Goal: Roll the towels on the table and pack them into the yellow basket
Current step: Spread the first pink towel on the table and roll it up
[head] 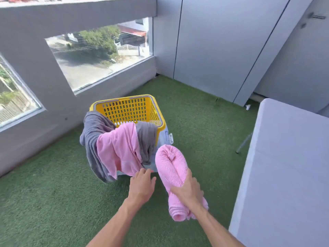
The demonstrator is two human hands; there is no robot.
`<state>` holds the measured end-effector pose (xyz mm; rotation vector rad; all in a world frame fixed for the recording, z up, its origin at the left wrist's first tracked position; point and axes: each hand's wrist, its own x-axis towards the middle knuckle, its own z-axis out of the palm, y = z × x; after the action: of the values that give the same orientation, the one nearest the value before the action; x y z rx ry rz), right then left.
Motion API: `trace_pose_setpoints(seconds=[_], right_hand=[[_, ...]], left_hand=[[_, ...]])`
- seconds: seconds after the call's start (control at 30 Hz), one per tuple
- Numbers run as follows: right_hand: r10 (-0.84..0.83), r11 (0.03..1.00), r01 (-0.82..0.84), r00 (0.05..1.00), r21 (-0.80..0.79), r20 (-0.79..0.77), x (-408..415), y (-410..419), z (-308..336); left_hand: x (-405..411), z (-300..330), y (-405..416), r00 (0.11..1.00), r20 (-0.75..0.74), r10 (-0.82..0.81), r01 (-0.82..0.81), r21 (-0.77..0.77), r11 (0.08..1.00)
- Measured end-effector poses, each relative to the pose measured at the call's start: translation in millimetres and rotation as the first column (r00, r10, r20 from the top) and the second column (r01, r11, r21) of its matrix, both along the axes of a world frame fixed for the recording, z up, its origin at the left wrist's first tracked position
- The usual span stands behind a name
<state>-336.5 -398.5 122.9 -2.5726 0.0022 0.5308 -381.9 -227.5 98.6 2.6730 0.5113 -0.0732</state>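
Nearest, right hand (187,191) wrapped around a rolled pink towel (170,168), fingers curled over the lower half, roll held up in the air above the green grass mat (53,202). Fat top end pointing toward the basket, loose bottom end sticking out under the wrist. Could come undone there: only one hand holding, and only around the middle, so the outer flap free to slip and the roll free to open up.

Just beside it, left hand (142,184) with fingers straight and spread, holding nothing, tips near the hem of the loose pink towel (117,150). Cannot tell whether touching the cloth or just short of it.

A bit farther, that loose pink towel and a gray towel (94,138) draped over the near rim of the yellow basket (128,107), both unrolled, hanging down the outside. Trouble here: near side of the opening covered, so the roll might land on top of the cloth and tumble off onto the grass. A tug on the hanging towels could also tip the basket forward.

Off to the right, white table (284,166), no towels seen on the part in view.

Farthest, gray wall and windows (99,56).
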Motion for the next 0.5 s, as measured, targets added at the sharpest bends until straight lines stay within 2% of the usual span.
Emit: trace_pose_setpoints(seconds=[0.17, 0.33, 0.5], right_hand=[[0.086, 0.996, -0.086, 0.996, -0.002, 0.036, 71.0, 83.8, -1.8], [0.164, 0.987, -0.162, 0.982, -0.024, 0.098, 182.1, 167.9, -9.5], [0.341, 0.938, -0.327, 0.932, -0.117, 0.124, 312.2, 251.1, -31.2]], left_hand=[[51.1, -4.7, 79.8, 0.992, 0.102, 0.072, -0.072, -0.007, 0.997], [136.7, -24.7, 160.2, 0.973, 0.179, 0.146, -0.160, 0.061, 0.985], [231.5, -60.6, 231.6, 0.953, 0.095, 0.287, -0.292, 0.034, 0.956]])
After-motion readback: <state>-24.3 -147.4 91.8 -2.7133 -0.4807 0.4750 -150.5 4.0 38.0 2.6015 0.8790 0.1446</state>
